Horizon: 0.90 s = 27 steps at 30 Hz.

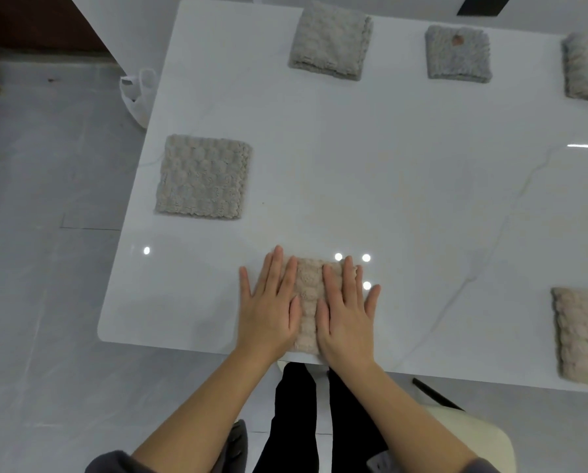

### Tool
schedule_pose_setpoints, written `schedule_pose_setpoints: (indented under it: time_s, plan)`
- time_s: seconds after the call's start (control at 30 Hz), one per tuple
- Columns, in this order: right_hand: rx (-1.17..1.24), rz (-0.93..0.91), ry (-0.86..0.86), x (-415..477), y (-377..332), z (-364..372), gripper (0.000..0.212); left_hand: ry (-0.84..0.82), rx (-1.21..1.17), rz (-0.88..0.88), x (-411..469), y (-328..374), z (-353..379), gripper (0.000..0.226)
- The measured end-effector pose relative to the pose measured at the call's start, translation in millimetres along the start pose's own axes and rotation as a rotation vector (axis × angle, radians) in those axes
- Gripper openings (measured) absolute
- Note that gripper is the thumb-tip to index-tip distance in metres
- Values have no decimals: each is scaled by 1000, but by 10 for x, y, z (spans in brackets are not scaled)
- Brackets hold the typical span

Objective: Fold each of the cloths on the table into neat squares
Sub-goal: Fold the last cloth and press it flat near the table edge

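A folded beige cloth (308, 302) lies at the near edge of the white table (405, 186). My left hand (270, 308) and my right hand (345, 317) press flat on it side by side, fingers straight and spread, covering most of it. Other folded cloths lie apart on the table: a beige-grey square (202, 177) at the left, a grey one (330, 40) at the far middle, a darker grey one (458, 54) with a small brown spot, one (587, 64) at the far right edge of view, and a beige one (580, 336) at the near right.
A white plastic bag (137, 95) hangs past the table's far left edge. A cream chair seat (473, 435) stands below the near edge at the right, beside my dark trousers. Grey tiled floor (47, 233) lies to the left.
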State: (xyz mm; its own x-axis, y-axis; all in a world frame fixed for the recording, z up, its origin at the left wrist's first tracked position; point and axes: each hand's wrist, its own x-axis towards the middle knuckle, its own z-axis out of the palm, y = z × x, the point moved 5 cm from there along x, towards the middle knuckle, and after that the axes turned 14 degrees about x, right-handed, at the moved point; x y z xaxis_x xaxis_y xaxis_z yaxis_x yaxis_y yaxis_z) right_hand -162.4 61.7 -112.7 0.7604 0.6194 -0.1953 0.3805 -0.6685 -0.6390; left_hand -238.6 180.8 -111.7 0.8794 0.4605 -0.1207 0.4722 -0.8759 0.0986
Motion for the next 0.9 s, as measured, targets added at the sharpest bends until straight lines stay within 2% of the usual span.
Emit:
schedule_pose_setpoints:
  time_s: [0.5,0.57,0.63,0.77,0.9]
  plan:
    - [-22,-45,-14,26,-60,-1,55,-18,23,24,-2,-18,-55,62]
    - [100,-50,-22,156,66,-244,54,18,0,184,-65,-92,-147,67]
    - [172,-167,-60,384,147,-513,52,62,19,479,-160,-131,-274,69]
    - [43,-526,-350,876,3,-622,53,84,98,1017,-205,-2,-345,61]
    - [-86,-839,-543,1046,-210,-407,49,65,217,1323,-147,241,-218,61]
